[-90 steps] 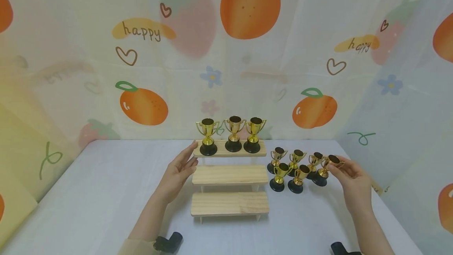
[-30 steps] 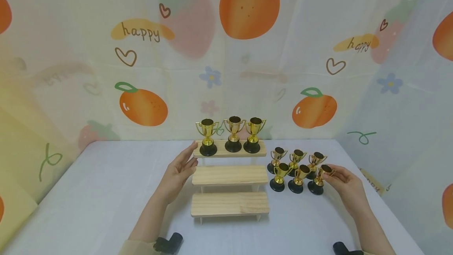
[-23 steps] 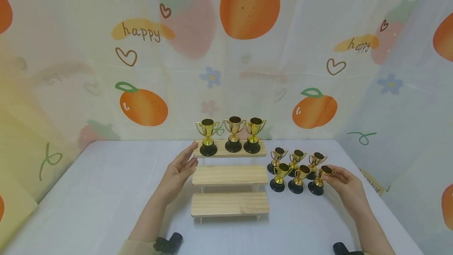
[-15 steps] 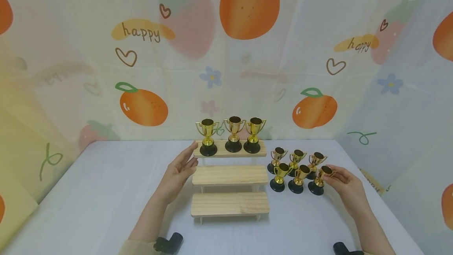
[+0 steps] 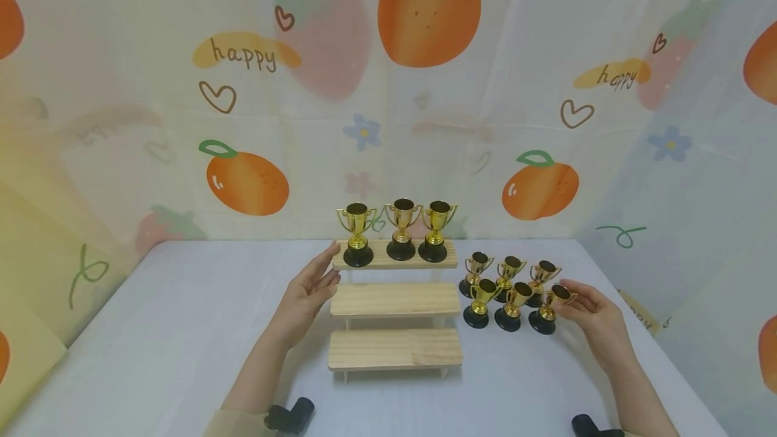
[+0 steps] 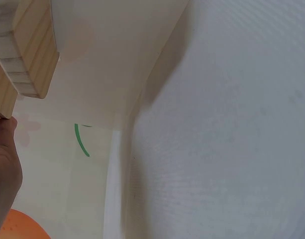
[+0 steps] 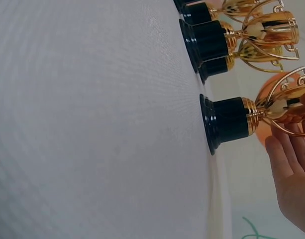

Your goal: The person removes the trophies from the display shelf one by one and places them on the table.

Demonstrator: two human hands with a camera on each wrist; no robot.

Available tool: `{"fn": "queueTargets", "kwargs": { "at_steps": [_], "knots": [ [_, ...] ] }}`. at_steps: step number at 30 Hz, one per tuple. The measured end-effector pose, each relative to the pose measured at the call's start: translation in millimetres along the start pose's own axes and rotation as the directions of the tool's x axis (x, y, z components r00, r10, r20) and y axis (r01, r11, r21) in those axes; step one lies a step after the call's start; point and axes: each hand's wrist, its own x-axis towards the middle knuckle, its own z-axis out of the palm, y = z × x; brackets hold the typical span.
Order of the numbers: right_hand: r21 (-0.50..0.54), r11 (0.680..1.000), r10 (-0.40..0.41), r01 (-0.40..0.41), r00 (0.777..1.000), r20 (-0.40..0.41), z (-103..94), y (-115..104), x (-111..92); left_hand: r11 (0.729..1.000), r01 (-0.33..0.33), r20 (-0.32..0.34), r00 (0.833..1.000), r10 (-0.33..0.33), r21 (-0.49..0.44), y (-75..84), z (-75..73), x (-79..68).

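In the head view, my left hand rests its fingertips, lightly bent, against the left end of the wooden three-step stand. The left wrist view catches a fingertip on the edge of a board. On the top step stand a left trophy, a middle trophy and a right trophy, gold with black bases. My right hand holds a small gold trophy by its cup, thumb in front and fingers behind. Its base appears to touch the cloth; in the right wrist view this trophy is nearest.
Several other small trophies stand in two close rows right of the stand. The two lower steps carry nothing. White cloth covers the table. A fruit-print curtain closes the back and sides.
Since three seconds ago, my right hand has brought the trophy from the group's right end forward and left into the front row. My left hand has stayed at the stand.
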Motion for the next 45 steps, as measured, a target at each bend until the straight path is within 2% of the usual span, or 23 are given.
{"fn": "queueTargets", "kwargs": {
  "at_steps": [6, 9, 14, 19, 23, 26, 31, 34, 39, 45],
  "knots": [
    [0.025, 0.999, -0.031, 0.032, 0.999, -0.013, -0.3, -0.4, 0.1, 1.000, 0.002, -0.001, 1.000, -0.002, 0.008, -0.9, 0.1, 1.0],
    [0.074, 0.996, -0.052, 0.053, 0.999, -0.013, -0.5, -0.3, -0.5, 1.000, -0.003, 0.004, 1.000, 0.003, 0.011, -1.4, -0.2, 1.6],
    [0.191, 0.973, -0.130, 0.132, 0.991, -0.023, -0.2, 0.3, -1.3, 1.000, -0.004, 0.004, 1.000, 0.004, 0.007, -1.8, -0.5, 1.8],
    [0.257, 0.946, -0.188, 0.198, 0.980, -0.062, 0.3, -1.1, -2.3, 1.000, 0.007, -0.001, 1.000, -0.007, 0.000, -2.5, -0.3, 1.1],
    [0.243, 0.946, -0.193, 0.215, 0.975, -0.110, 0.9, -5.5, -2.4, 1.000, 0.010, -0.002, 1.000, -0.010, -0.006, -2.7, -0.5, 1.1],
    [0.197, 0.956, -0.184, 0.218, 0.967, -0.176, 3.7, -11.7, -2.8, 1.000, 0.014, -0.005, 1.000, -0.014, -0.005, -2.9, -0.9, 1.4],
    [0.213, 0.953, -0.141, 0.213, 0.940, -0.311, 14.6, -30.0, -5.9, 1.000, 0.014, -0.007, 1.000, -0.014, -0.001, -2.6, -1.0, 1.5],
    [0.231, 0.944, -0.146, 0.236, 0.926, -0.348, 23.4, -42.3, -8.6, 1.000, 0.011, -0.006, 1.000, -0.011, -0.010, -2.7, -1.1, 1.1],
    [0.217, 0.931, -0.213, 0.294, 0.919, -0.333, 37.9, -58.6, -12.8, 1.000, 0.002, 0.003, 1.000, -0.002, -0.023, -3.0, -1.6, 0.4],
    [0.265, 0.903, -0.276, 0.339, 0.928, -0.249, 58.6, -78.6, -14.9, 1.000, -0.007, 0.007, 1.000, 0.007, -0.027, -1.8, -1.1, 0.4]
  ]
}}
